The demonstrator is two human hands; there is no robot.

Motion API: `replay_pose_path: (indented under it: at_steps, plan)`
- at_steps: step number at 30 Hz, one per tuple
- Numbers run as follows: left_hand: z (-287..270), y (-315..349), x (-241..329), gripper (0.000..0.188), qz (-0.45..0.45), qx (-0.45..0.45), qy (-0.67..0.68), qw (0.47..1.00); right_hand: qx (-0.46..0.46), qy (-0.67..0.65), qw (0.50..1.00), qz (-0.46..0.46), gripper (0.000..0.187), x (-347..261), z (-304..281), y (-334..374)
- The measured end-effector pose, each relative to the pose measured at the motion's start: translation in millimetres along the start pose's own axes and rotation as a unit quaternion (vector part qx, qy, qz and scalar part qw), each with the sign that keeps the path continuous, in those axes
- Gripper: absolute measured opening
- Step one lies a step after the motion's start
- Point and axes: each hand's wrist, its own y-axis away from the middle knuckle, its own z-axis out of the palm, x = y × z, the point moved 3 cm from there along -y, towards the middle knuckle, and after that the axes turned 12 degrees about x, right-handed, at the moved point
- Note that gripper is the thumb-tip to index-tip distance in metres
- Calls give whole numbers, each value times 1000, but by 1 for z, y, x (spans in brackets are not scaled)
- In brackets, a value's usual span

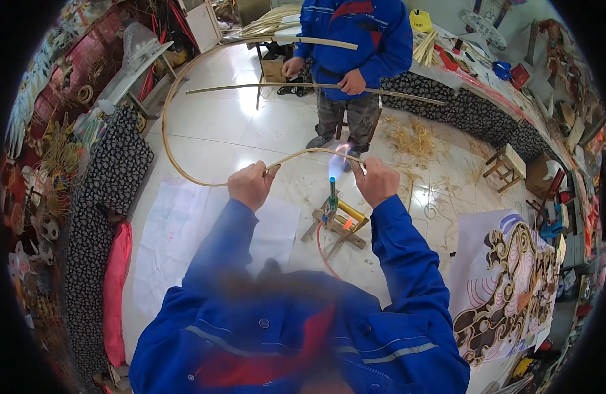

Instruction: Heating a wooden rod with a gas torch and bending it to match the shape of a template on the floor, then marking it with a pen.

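Observation:
A long, thin bamboo strip (166, 125) runs between my hands and bows upward in the middle. My left hand (249, 186) is closed around it left of centre, and my right hand (377, 180) pinches it near its right end. Past my left hand, the strip sweeps out in a wide loop and curls back over the far side. Between my hands stands a gas torch (332, 196), its blue flame (342, 155) rising at the bowed part close to my right hand. Both forearms are in blue sleeves.
A wooden stand (349, 236) holds the torch, with a red hose (321, 246) trailing toward me. Across from me a person (355, 46) in blue holds another strip (250, 86). Paper sheets (165, 243), a patterned drawing (506, 282), shavings (414, 141) and a stool (505, 164) surround me.

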Motion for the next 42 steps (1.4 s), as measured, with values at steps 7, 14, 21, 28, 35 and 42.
replay_pose_path:
  at_steps: [7, 14, 21, 28, 35, 42]
  plan:
    - [8, 11, 4, 41, -21, -3, 4, 1000, -1, 16, 1000, -18, 44, 7, 7, 5]
    - [23, 8, 16, 42, -28, -6, 22, 999, 1, 40, 999, -6, 44, 23, 1, 5]
    - [22, 13, 10, 43, -57, 28, 32, 997, -3, 50, 999, -5, 41, 20, 8, -1]
    - [-68, 28, -27, 43, -40, 49, 23, 998, 19, -60, 994, -92, 25, -57, -46, -10]
    - [-208, 168, -94, 45, -69, -45, -59, 995, -150, -170, 955, -191, 25, -187, -30, 49]
    - [-276, 314, -157, 47, -284, -206, -98, 931, -340, -215, 880, -253, 35, -317, 50, 132]
